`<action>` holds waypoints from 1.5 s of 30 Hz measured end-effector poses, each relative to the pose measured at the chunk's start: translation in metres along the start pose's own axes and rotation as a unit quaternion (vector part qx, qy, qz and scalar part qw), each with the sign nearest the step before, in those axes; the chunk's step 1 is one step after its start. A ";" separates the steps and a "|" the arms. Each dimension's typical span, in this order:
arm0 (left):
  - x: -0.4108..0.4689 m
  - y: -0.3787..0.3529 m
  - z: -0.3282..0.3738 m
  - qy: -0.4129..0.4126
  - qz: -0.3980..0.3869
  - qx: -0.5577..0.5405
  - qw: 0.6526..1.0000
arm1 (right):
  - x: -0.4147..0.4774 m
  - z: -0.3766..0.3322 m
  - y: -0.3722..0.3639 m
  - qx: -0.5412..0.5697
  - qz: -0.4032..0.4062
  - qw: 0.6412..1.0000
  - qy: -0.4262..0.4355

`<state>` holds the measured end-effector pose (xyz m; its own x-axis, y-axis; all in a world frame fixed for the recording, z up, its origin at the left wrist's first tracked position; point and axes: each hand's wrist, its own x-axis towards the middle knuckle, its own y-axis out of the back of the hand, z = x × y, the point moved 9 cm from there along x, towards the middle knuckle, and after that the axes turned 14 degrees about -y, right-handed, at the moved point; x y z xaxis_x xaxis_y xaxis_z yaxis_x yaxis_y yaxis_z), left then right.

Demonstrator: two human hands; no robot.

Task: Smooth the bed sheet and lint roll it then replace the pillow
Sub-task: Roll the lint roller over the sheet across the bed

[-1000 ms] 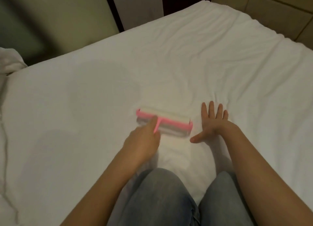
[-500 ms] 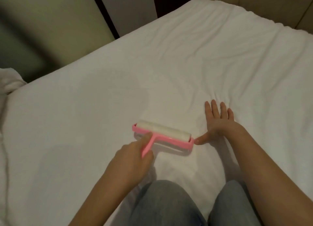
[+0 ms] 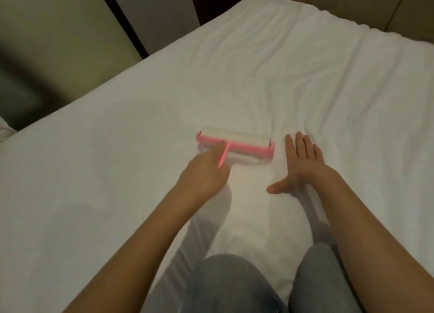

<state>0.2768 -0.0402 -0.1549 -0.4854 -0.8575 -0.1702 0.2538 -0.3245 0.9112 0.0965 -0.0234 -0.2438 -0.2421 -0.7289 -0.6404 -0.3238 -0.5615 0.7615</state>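
A bedroom: white bed sheet (image 3: 258,82) over a mattress (padded headboard (image 3: 352,5) behind).

Your bed sheet (image 3: 117,172) is white and spread flat, smooth to the left of the lint roller (image 3: 234,146) and creased with soft wrinkles to the right of it and beyond it. The lint roller is a wide white roll in a pink frame with a thin pink handle. It lies on the bed sheet, roll crosswise, handle pointing back towards you in the grip of your left hand (image 3: 204,174).
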 end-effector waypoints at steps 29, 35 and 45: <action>0.130 -0.031 0.033 -0.135 0.088 -0.113 0.981 | 0.127 0.117 0.107 -0.040 0.150 0.988 -0.022; 0.177 -0.029 0.058 -0.133 0.075 -0.073 0.986 | 0.139 0.142 0.117 -0.064 0.158 0.985 0.009; 0.206 -0.025 0.084 -0.126 0.011 -0.061 0.990 | 0.118 0.154 0.104 0.032 0.200 0.978 -0.057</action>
<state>0.1006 -0.1751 -0.1809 -0.6680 -0.7432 -0.0381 0.3585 -0.3663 0.8587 -0.1063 -0.1078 -0.2559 -0.4596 -0.8351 -0.3022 -0.2389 -0.2115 0.9477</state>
